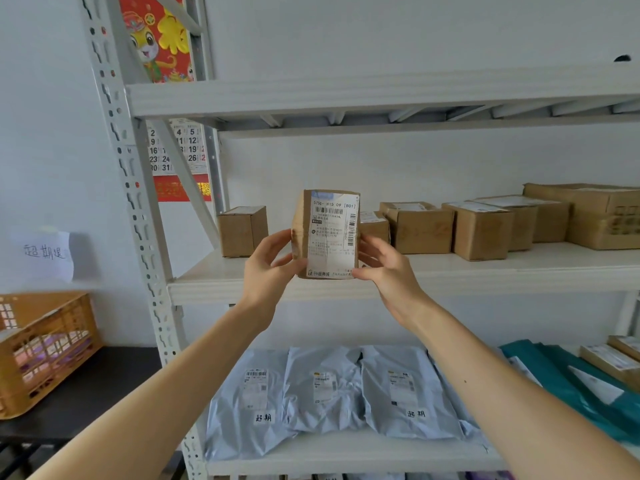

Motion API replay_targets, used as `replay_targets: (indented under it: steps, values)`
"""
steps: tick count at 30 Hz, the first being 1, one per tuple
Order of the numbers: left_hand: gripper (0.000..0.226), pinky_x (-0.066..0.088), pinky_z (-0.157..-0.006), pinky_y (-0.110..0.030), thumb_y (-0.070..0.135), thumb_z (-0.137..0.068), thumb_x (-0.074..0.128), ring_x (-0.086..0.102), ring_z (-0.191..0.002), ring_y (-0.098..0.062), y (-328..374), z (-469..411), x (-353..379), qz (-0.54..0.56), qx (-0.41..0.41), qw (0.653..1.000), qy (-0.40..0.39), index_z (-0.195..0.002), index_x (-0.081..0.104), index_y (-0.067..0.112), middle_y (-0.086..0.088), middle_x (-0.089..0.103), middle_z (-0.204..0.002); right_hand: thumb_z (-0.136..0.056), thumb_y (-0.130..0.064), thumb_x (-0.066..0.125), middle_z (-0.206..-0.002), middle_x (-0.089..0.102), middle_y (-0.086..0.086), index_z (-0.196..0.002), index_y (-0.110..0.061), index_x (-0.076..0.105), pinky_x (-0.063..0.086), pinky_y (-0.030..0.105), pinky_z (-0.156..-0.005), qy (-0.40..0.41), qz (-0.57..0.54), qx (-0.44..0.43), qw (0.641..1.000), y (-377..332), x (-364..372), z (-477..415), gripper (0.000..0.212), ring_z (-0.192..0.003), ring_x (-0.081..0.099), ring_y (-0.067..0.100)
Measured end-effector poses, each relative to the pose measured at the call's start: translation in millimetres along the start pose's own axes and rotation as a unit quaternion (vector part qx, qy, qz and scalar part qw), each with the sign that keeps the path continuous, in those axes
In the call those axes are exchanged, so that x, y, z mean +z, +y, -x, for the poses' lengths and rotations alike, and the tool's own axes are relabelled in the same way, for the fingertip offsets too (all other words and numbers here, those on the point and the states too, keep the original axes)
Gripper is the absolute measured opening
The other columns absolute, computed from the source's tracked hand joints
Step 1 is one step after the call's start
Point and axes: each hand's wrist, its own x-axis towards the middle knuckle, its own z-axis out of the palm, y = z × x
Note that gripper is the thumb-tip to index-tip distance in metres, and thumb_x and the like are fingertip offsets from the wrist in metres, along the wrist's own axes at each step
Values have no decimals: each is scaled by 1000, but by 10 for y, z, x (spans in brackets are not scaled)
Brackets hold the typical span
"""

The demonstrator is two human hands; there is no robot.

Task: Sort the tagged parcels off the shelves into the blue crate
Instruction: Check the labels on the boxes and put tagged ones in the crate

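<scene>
Item: small brown cardboard parcel (325, 233), white printed label, upright just in front of the white metal shelf (450, 275). Your left hand (268, 268) and right hand (384, 268) each grip a side. Step, seemingly: label check. Next: if tagged, carry it to the blue crate, not in view.

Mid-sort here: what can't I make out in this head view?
- Blue crate: outside the head view.
- Small brown cardboard box gripped by left hand and right hand: label's small print blurred; back face turned away.
- Orange plastic lattice crate: cut by left edge, walls obscure contents.
</scene>
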Motion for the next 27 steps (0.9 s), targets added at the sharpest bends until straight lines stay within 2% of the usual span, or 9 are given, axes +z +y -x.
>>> replay_targets:
  steps: [4,9,12,14,19,22,24,25,27]
  values:
    - [46,54,-88,-33,-6,-83,61,65,-102,-10,-59,-167,17,-2,0,1000,-1,-121,57,20,5,61,-124,-77,13,63,-120,66,-2,-124,-22,58,47,40,-102,-24,-4,10,1000,70,20,-222,58,-115,60,16]
    - [52,53,-88,-32,-6,-82,61,64,-99,-6,-185,-500,-52,-19,-19,1000,-8,-126,54,22,7,60,-124,-73,5,67,-120,67,-4,-119,-26,61,42,44,-106,-55,3,26,998,247,102,-583,56,-117,59,17]
    - [50,51,-90,-32,-3,-83,61,62,-101,-6,-254,-738,-107,-39,-41,998,0,-128,53,16,4,59,-127,-70,5,69,-122,64,-1,-119,-27,57,42,44,-107,-46,5,49,998,325,167,-838,60,-117,58,18]
    - [45,52,-91,-35,-1,-84,61,63,-100,-15,-312,-927,-135,-62,-54,997,9,-126,53,12,-1,59,-126,-67,2,71,-125,61,-1,-125,-24,53,42,43,-107,-42,24,63,997,401,205,-1036,66,-119,56,18]
    - [20,52,-88,-37,9,-90,60,62,-86,-17,-437,-1342,-167,-112,-71,991,14,-110,59,14,-2,66,-106,-75,10,66,-120,64,3,-115,-18,58,42,36,-105,-38,49,91,994,590,293,-1484,51,-116,57,19]
    - [17,53,-89,-40,14,-92,58,64,-90,-23,-499,-1557,-207,-139,-84,986,24,-109,63,14,-2,69,-100,-80,7,64,-114,67,1,-108,-21,59,44,24,-90,-40,46,114,992,649,356,-1659,39,-103,60,13]
    - [14,52,-93,-45,16,-93,57,65,-98,-28,-532,-1675,-228,-152,-91,984,27,-104,65,19,-3,70,-99,-83,3,63,-114,67,0,-110,-18,63,44,19,-80,-48,50,120,990,717,414,-1783,34,-98,60,8]
    - [16,51,-94,-47,17,-93,56,65,-101,-29,-558,-1737,-238,-159,-96,982,27,-105,65,21,-3,70,-101,-84,1,63,-115,67,0,-113,-16,64,45,19,-78,-52,57,122,990,758,448,-1850,33,-98,60,8]
    - [24,50,-96,-45,17,-94,54,63,-103,-26,-597,-1821,-236,-168,-107,980,22,-116,64,17,-2,68,-106,-86,-5,63,-119,67,0,-118,-13,64,45,23,-89,-49,75,126,988,830,500,-1972,33,-106,59,10]
